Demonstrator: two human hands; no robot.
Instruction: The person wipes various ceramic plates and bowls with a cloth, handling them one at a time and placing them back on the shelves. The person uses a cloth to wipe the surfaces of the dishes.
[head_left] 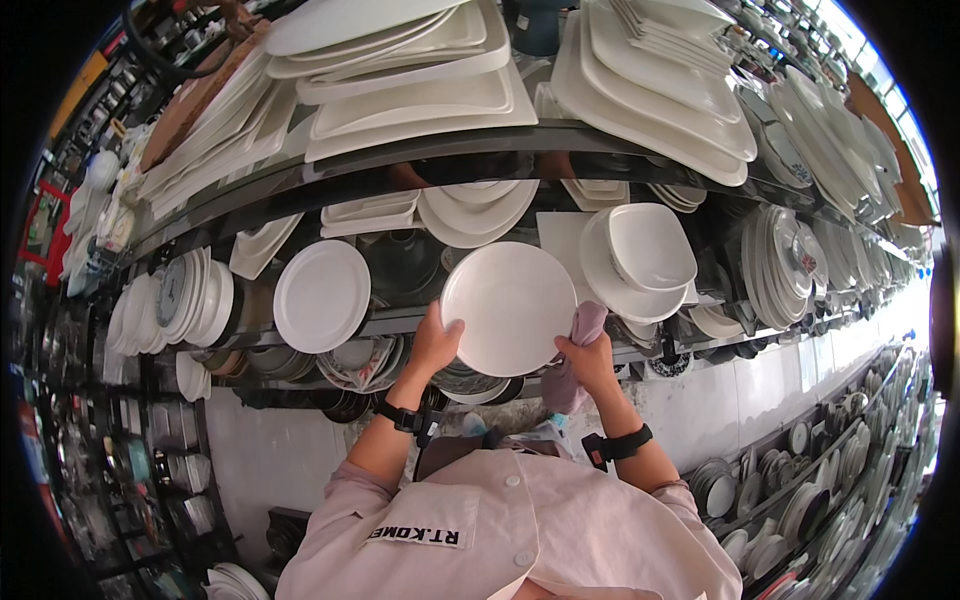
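A round white plate (508, 308) is held up in front of me, between both hands. My left hand (434, 340) grips its left rim, thumb on the face and fingers behind. At the lower right rim, my right hand (588, 358) pinches the plate and also holds a mauve cloth (566, 388). The cloth hangs below that hand and bunches up above it. The fingers of both hands are partly hidden behind the plate and the cloth.
On the shelf ahead, a white oval plate (322, 296) leans at left and a square white bowl (652, 247) sits on plates at right. Stacked rectangular platters (420, 95) fill the upper shelf. Racks of dishes (800, 490) stand behind to the right, above a tiled floor (270, 450).
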